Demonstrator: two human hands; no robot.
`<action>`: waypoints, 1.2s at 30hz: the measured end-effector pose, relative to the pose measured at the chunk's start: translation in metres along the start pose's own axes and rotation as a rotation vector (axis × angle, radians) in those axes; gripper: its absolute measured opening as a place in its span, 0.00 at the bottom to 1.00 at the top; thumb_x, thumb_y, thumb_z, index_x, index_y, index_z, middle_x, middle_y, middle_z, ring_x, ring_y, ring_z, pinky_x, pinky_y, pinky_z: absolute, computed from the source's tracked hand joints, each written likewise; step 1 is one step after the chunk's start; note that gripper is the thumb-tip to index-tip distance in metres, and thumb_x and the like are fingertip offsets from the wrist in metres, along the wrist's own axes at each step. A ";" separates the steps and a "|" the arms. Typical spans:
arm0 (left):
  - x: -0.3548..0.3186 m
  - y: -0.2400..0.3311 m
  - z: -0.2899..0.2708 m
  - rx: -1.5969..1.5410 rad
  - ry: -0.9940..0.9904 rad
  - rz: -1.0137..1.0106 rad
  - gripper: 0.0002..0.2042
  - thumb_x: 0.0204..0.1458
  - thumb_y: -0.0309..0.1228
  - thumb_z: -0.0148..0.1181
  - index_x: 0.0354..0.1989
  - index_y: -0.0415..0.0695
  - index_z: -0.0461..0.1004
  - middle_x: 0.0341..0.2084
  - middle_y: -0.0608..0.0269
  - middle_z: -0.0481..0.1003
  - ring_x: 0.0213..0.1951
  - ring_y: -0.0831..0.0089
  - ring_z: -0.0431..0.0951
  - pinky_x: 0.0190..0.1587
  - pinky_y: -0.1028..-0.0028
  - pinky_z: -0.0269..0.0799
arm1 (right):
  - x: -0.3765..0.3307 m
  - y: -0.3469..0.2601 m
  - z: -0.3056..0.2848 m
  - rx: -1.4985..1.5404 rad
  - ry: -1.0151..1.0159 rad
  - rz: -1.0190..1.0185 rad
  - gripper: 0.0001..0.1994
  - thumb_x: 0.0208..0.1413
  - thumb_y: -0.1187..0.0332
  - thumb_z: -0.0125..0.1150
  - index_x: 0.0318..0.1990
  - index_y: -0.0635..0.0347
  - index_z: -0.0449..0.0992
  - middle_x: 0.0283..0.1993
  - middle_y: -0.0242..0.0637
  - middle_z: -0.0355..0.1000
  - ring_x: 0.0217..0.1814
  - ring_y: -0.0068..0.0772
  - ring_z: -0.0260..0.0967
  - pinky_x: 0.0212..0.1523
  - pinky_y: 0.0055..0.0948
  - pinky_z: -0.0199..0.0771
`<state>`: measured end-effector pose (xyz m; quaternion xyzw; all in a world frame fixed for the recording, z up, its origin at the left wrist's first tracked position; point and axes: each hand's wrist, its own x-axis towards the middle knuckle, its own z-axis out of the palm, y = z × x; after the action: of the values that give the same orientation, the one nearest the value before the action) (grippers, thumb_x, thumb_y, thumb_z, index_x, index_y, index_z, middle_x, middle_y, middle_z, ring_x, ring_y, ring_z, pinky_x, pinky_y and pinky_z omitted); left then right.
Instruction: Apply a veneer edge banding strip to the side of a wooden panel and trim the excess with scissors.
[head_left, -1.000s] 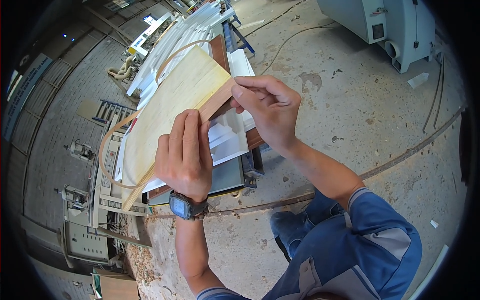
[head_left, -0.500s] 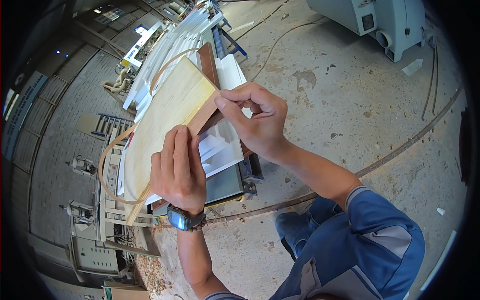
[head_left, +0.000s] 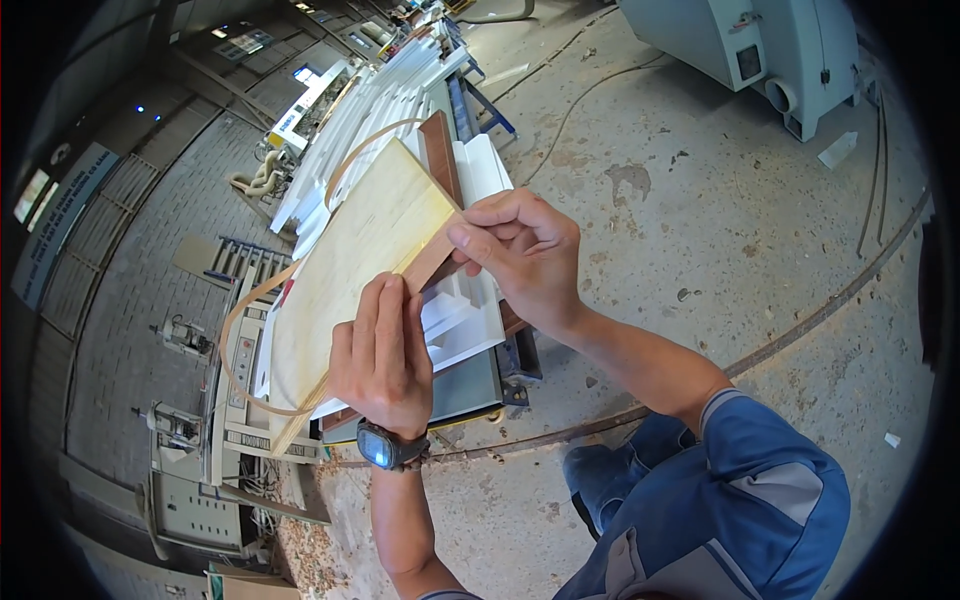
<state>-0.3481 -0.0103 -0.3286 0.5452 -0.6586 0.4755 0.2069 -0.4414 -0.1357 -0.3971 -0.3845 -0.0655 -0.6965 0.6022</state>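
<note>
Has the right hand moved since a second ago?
Yes, a little: measured against the dark floor stain, the right hand now appears farther left, with a wider gap between them. The head camera moved too, though.

A grey brick wall [head_left: 125, 290] and a bright window [head_left: 31, 195] show at left, while a stained concrete floor [head_left: 730, 220], littered with wood shavings [head_left: 312, 560], runs beneath a blue-grey machine housing [head_left: 705, 50].

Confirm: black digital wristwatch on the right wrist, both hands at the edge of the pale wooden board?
Wrong wrist: the head view shows the black digital wristwatch on the left. Left hand and right hand are at the edge of the pale wooden board.
</note>
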 end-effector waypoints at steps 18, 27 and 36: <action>-0.008 -0.007 -0.023 0.057 0.012 -0.006 0.17 0.46 0.30 0.73 0.46 0.47 0.81 0.43 0.66 0.81 0.24 0.71 0.74 0.25 0.74 0.70 | 0.051 -0.050 -0.025 -0.941 -0.596 -0.568 0.13 0.45 0.77 0.69 0.40 0.53 0.84 0.45 0.36 0.73 0.47 0.36 0.71 0.41 0.29 0.72; -0.029 -0.024 -0.042 0.070 -0.042 -0.047 0.16 0.45 0.25 0.74 0.44 0.46 0.83 0.36 0.63 0.81 0.32 0.69 0.80 0.32 0.72 0.76 | 0.046 -0.038 0.001 -0.991 -0.804 -0.866 0.14 0.45 0.72 0.71 0.42 0.55 0.81 0.45 0.33 0.75 0.50 0.36 0.72 0.60 0.44 0.68; -0.036 -0.032 -0.036 0.113 0.030 -0.052 0.15 0.46 0.28 0.72 0.45 0.47 0.82 0.36 0.68 0.80 0.27 0.71 0.74 0.27 0.73 0.70 | 0.048 -0.030 0.004 -0.963 -0.778 -0.927 0.09 0.48 0.71 0.70 0.37 0.57 0.80 0.41 0.32 0.76 0.46 0.34 0.74 0.60 0.44 0.70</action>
<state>-0.3162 0.0403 -0.3281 0.5656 -0.6133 0.5145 0.1980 -0.4653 -0.1634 -0.3537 -0.7543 -0.1164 -0.6441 -0.0507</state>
